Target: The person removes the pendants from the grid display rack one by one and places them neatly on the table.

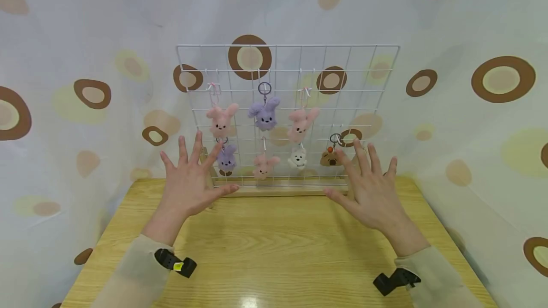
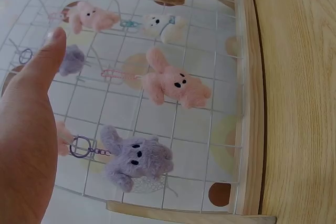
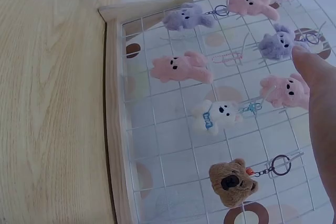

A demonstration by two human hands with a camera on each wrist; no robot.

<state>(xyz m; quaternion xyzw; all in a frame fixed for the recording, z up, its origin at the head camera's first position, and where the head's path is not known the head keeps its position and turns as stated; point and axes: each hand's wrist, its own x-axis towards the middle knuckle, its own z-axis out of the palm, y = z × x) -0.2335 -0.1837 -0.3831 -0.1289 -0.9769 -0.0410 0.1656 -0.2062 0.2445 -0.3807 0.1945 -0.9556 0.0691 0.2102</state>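
Both hands are spread with straight fingers in front of a white wire grid rack [image 1: 288, 45], holding nothing. My left hand [image 1: 187, 182] is at the rack's lower left, nearest a purple plush bunny keychain [image 1: 227, 158]. My right hand [image 1: 370, 189] is at the lower right, its fingers close to a brown plush keychain [image 3: 231, 182] with an orange ball on top. Between them hang a pink bunny keychain [image 2: 176, 81] and a white plush dog keychain [image 3: 216, 116] with a blue tag. Higher up hang a pink bunny [image 1: 220, 121], a purple bunny [image 1: 265, 114] and another pink bunny [image 1: 301, 125].
The rack stands on a wooden base [image 1: 280, 189] at the back of a light wooden table [image 1: 265, 246]. Behind and beside it hangs a white cloth [image 1: 291, 4] with brown and beige spots. White hooks stick out from the grid.
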